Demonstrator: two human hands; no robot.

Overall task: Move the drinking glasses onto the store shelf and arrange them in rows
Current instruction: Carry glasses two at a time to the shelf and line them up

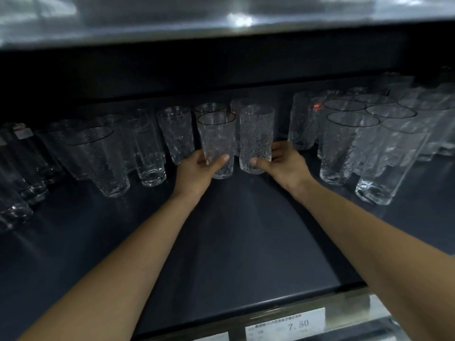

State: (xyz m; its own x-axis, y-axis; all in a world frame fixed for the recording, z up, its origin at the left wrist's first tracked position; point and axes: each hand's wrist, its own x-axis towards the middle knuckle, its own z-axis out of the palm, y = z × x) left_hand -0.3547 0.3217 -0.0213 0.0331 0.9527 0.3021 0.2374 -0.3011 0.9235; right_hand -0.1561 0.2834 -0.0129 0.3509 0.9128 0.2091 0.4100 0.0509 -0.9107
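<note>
Both arms are reaching into a dark shelf (236, 242), each of the hands closed on one textured glass near the middle of the shelf's depth. The left hand (199, 168) is wrapping the lower part of the left glass (216, 141), thumb across its front. The right hand (283, 163) is gripping the base of the right glass (256, 136), thumb in front and fingers behind. The two glasses are standing upright, just beside each other, bottoms at or just above the shelf; I cannot tell which. More glasses are crowding behind them toward the back edge. A left group (103, 153) is running toward the left edge, and a right group (364, 143) is standing in rows toward the right edge, some with red stickers. A price tag (285, 326) reading 7.50 is sitting on the front edge.
</note>
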